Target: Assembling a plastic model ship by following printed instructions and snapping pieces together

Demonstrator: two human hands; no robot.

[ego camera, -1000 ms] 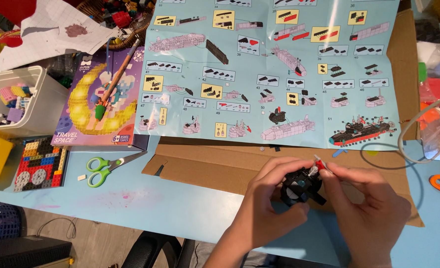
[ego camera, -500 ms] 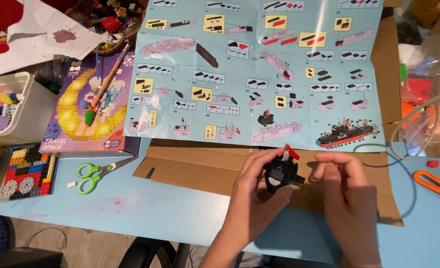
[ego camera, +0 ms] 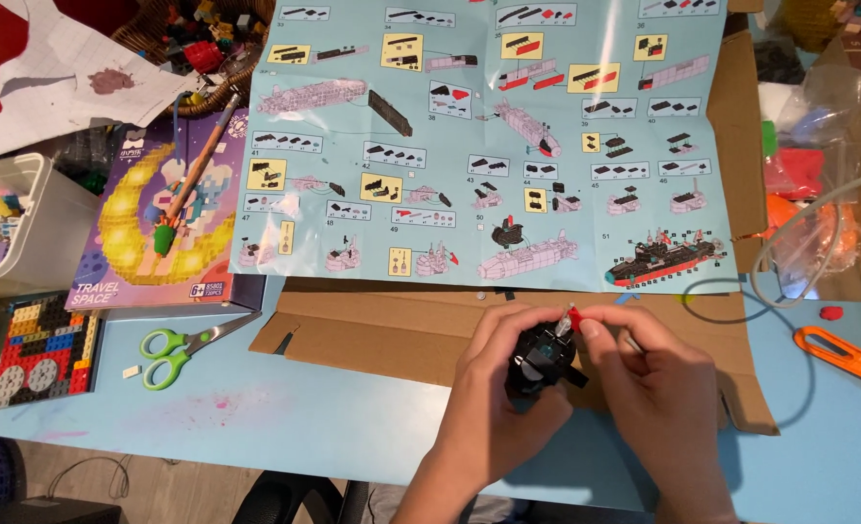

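Lower centre of frame: left hand (ego camera: 494,388) cups black brick model (ego camera: 539,357); right hand (ego camera: 644,374) pinches small red piece (ego camera: 574,317), probably seating it; press square, brace underneath.

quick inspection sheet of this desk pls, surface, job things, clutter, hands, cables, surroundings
surface: light blue table with a flattened cardboard sheet on it
job's things: small black brick model with a red piece at its top; instruction sheet spread behind it
clutter: green scissors, purple box with a pencil on it, white bin of bricks, orange tool, plastic bags
grippers: left hand cups the model; right hand pinches the red piece
cables: white cord looping at right
surroundings: wicker basket of bricks at the back; floor below the table edge
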